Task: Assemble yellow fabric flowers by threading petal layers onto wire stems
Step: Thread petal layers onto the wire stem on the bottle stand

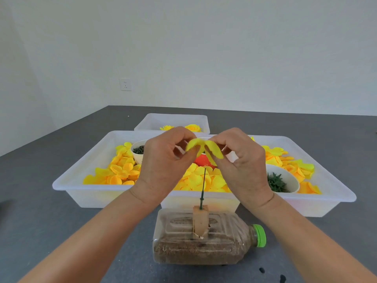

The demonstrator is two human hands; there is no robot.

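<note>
A yellow fabric petal layer is held up between both hands above the trays. My left hand pinches its left side and my right hand pinches its right side. Below the petals a thin dark green wire stem stands upright. Its foot is stuck in a small tan block on a sand-filled plastic bottle lying on its side. The top of the stem is hidden behind the petals, so I cannot tell whether it passes through them.
A large white tray of loose yellow petals sits behind the bottle, another tray to its right. White bowls hold dark green pieces. A red cup shows behind the petals. A far tray holds finished flowers.
</note>
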